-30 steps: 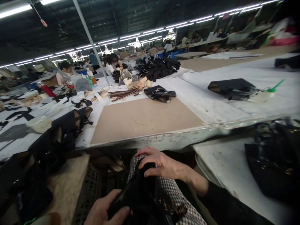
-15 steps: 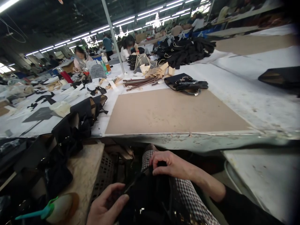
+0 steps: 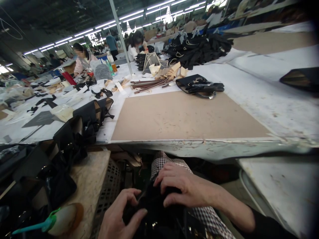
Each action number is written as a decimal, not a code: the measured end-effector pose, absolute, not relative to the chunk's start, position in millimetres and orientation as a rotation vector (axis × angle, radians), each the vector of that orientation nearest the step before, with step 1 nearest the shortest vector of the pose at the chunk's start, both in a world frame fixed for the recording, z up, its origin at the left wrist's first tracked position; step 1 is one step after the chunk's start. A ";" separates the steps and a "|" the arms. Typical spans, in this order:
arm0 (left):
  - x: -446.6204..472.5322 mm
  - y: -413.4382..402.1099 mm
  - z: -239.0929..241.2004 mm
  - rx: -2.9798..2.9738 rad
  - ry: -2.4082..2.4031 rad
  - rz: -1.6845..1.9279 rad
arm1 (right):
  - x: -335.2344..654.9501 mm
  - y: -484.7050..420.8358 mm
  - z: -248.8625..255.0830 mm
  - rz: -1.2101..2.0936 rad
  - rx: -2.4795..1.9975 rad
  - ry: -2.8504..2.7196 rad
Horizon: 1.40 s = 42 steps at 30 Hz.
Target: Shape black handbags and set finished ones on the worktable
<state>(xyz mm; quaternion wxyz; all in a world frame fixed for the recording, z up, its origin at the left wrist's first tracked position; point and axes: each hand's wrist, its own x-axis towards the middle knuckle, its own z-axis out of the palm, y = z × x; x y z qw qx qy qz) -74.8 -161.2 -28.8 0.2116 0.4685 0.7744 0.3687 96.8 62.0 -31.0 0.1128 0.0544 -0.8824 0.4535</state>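
A glossy black bag lies on my lap, over checked trousers, below the table edge. My right hand rests on top of the bag with its fingers curled over the upper edge. From the lower left, my left hand grips the bag's near side, thumb pressed against it. Most of the bag is dark and partly hidden by both hands.
A brown board lies on the white table ahead, a black handbag at its far edge. Black bags stand at the left, beside a wooden stool and a green-nozzled bottle. People sit working at the far end.
My view has swung left and dipped a little. Both hands have closed in on the black bag, the right sliding down over its top and the left reaching up against its side.
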 end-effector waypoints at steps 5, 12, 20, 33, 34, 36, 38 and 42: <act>-68.5 -163.9 -26.4 1.303 2.104 1.066 | 82.3 50.4 -28.3 1.358 0.174 -2.661; -66.6 -164.4 -21.2 1.276 2.100 1.059 | 71.7 40.9 -38.7 1.227 0.211 -2.715; -69.6 -165.8 -23.4 1.178 2.105 1.047 | 76.6 33.9 -33.2 0.989 0.148 -2.904; -76.5 -167.6 -26.5 1.076 2.031 0.938 | 56.6 45.3 -13.4 0.936 0.223 -3.480; -76.1 -167.8 -27.5 1.038 2.030 0.941 | 55.3 48.6 -14.1 0.878 0.187 -3.521; -74.7 -168.3 -29.7 0.924 2.042 0.991 | 56.6 56.0 -17.0 0.725 0.036 -3.562; -73.2 -168.6 -31.9 0.802 2.048 1.061 | 63.4 64.0 -20.6 0.651 -0.098 -3.535; -72.5 -167.7 -34.2 0.753 1.971 1.067 | 86.1 76.6 -26.7 0.881 -0.155 -3.243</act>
